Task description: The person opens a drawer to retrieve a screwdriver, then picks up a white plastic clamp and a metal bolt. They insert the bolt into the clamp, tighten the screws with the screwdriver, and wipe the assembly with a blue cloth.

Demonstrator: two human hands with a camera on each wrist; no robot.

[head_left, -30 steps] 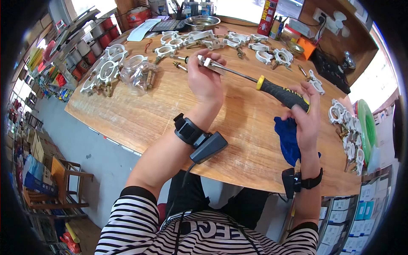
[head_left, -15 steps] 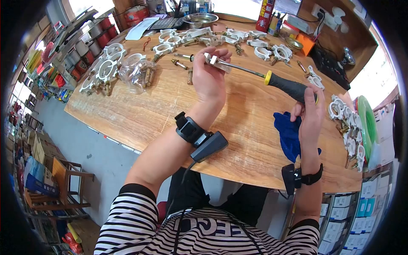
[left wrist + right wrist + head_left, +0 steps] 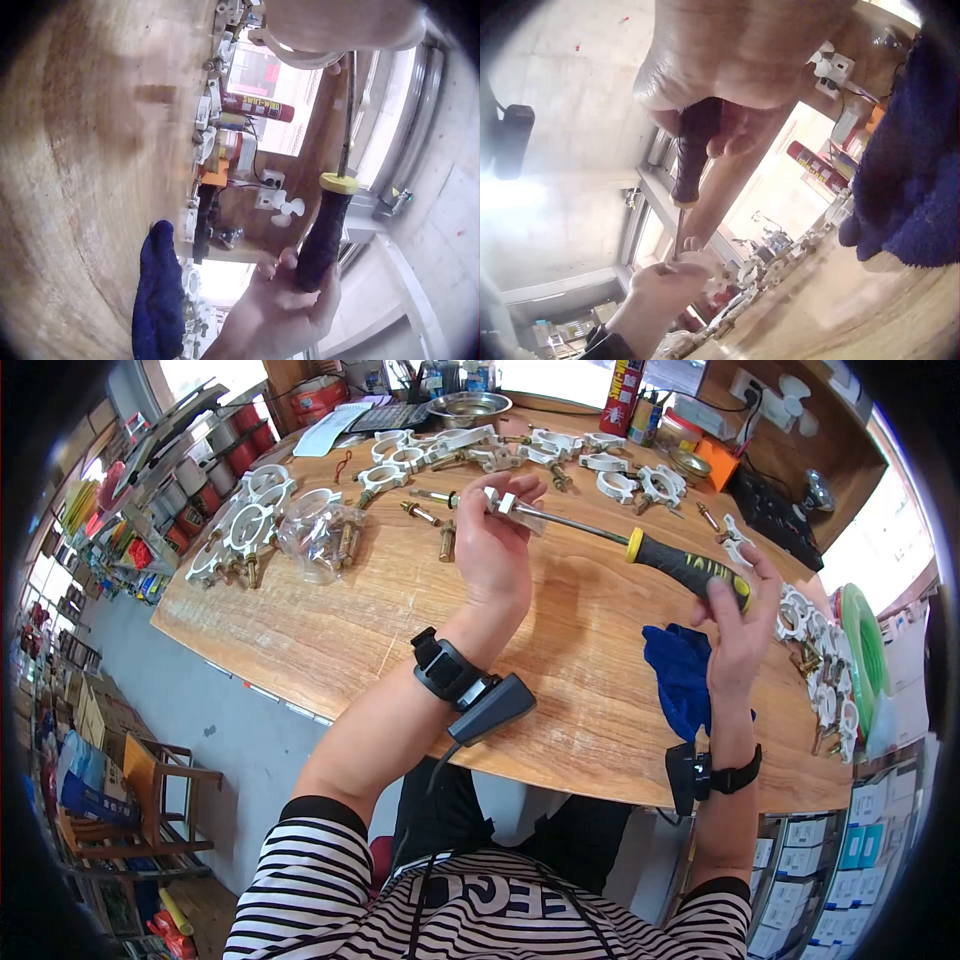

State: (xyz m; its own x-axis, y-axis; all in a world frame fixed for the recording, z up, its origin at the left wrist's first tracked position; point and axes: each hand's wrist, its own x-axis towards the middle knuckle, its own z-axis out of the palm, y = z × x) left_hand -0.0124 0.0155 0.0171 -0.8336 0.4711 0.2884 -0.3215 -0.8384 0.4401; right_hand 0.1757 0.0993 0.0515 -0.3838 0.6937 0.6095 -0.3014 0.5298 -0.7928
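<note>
My left hand (image 3: pixel 495 555) holds a white ring-shaped pipe clamp (image 3: pixel 304 54) above the table, its ears showing at the fingers and its ring partly hidden by the hand. A screwdriver (image 3: pixel 690 568) with a black and yellow handle reaches across from the right, its steel shaft (image 3: pixel 575 523) running to the clamp's ears. The tip is hidden in the head view. At the handle's butt end is my right hand (image 3: pixel 738 635), thumb and fingers pinching it. Close below the left hand's fingers lie brass-coloured bolts (image 3: pixel 446 540).
White clamps with bolts lie along the back (image 3: pixel 410 455), the left (image 3: pixel 255 525) and the right side (image 3: pixel 840 670) of the wooden table (image 3: pixel 400 630). A clear plastic bag (image 3: pixel 315 540) is at left. A blue cloth (image 3: pixel 680 675) lies by my right wrist. A red spray can (image 3: pixel 622 400) stands behind.
The screwdriver handle has turned, its lettering going out of sight and showing again. My right fingers have shifted around it, and hand and tool have moved slightly right. The left hand stays nearly still.
</note>
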